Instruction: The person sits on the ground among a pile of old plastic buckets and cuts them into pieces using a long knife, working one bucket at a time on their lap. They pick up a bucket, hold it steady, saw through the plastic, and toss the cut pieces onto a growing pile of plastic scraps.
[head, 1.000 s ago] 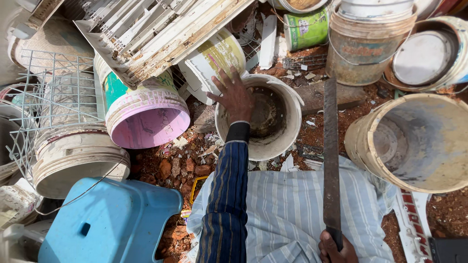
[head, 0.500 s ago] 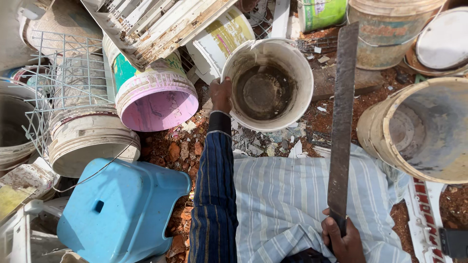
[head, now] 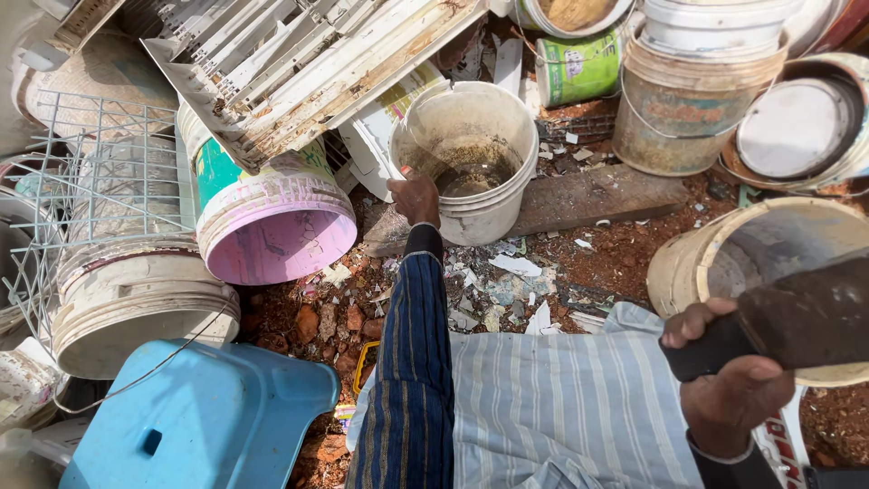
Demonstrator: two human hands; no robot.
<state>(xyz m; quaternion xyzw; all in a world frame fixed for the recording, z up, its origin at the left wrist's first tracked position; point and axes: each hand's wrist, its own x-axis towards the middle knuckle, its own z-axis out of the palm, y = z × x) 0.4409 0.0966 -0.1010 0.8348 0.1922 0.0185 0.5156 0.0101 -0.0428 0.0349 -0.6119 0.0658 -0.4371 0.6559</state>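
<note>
One white bucket [head: 471, 163] gripped at rim by left hand [head: 418, 197], right hand [head: 733, 389] clenched round one dark blade [head: 797, 317]

You're looking down at bare red-brown dirt ground [head: 625, 244] outdoors, in strong daylight with hard shadows, littered with white plastic shards [head: 507, 281] and small stones. Around you sit piled dirty paint buckets, a pink-rimmed tub [head: 276, 235] on its side, a wire rack [head: 86, 181] at left, a broken white slatted panel [head: 308, 63] up top and a blue plastic stool [head: 195, 421] at lower left. A flat stone slab [head: 597, 199] lies across the dirt.
</note>
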